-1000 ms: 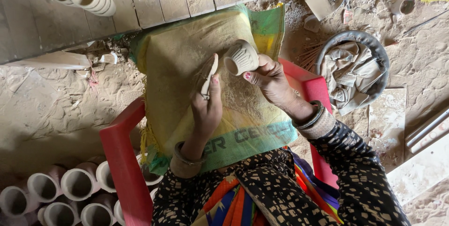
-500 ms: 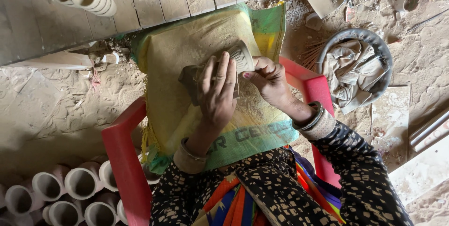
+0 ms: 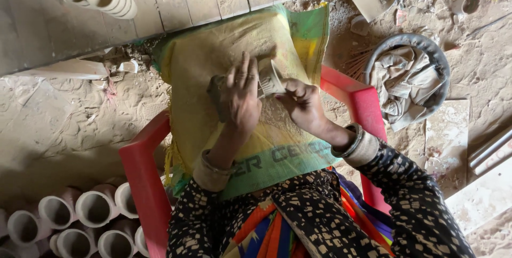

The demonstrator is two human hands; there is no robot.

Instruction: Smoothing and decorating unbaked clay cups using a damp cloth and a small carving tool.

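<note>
A small pale clay cup [image 3: 270,80] sits between the hands above the yellow sack [image 3: 213,60] on the lap. The right hand [image 3: 302,104] grips its side; the left hand [image 3: 241,98] presses a dark pad [image 3: 215,90] (partly hidden) against it.

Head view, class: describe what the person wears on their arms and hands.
Both arms wear long black sleeves with cream speckles and plain beige cuffs. The right wrist carries dark round bangles above the cuff. The left hand and right hand are bare, without gloves.
</note>
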